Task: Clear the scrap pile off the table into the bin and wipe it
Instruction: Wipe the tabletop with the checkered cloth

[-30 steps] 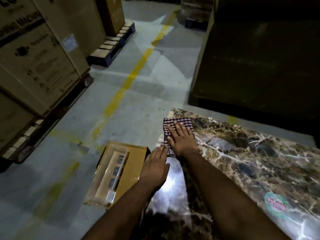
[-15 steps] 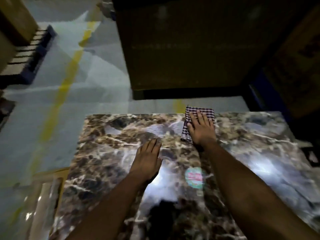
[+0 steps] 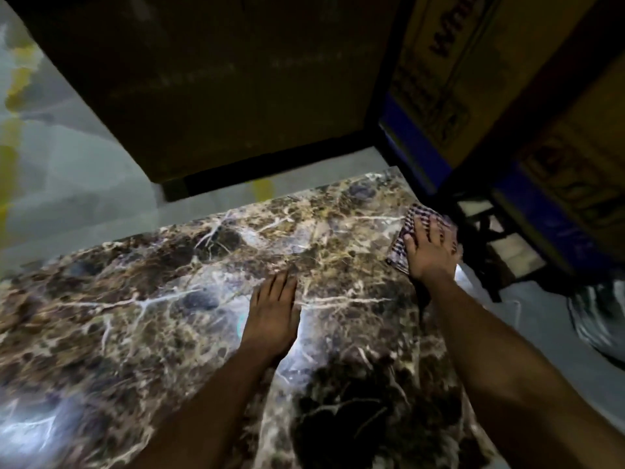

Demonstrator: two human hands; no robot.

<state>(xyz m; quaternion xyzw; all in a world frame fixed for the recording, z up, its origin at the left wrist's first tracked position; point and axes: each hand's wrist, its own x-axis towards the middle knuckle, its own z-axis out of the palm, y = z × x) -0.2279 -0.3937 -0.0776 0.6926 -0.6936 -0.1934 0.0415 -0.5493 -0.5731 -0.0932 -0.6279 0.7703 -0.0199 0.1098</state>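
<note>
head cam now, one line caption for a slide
Right hand presses a checked cloth at the marble table's far right corner; left hand flat mid-table.

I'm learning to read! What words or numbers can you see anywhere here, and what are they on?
Cardboard box at top right: big dark letters, cut off by the edge and blurred, cannot be read.
Printed panels lower on the boxes: blurred patterns, no readable words.
Marble table: a bit of a round sticker peeks out beside the left hand; no text shows.
Checked cloth under the right hand: no writing.
</note>
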